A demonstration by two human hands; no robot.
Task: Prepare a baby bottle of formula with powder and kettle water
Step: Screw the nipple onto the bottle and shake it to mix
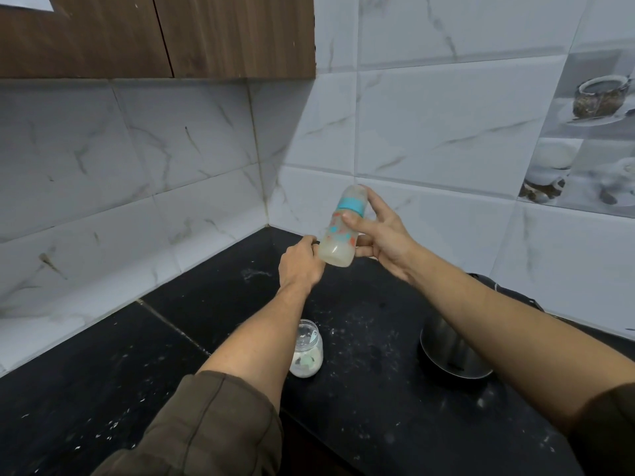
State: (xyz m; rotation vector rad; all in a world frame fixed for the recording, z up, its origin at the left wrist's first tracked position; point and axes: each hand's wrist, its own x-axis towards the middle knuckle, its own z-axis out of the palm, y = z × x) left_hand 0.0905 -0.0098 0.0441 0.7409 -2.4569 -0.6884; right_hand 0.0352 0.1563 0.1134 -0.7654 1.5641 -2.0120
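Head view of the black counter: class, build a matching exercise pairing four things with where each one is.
Things:
1. cloudy baby bottle with teal collar
2. small glass powder jar
3. steel kettle
4. brown wooden cabinet

Places:
A. on the wall, upper left
B. held in the right hand
C. counter, under the right forearm
D. counter, beside the left forearm

Pairs: 1-B, 2-D, 3-C, 4-A

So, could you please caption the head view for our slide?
Right hand holds capped baby bottle above black counter.
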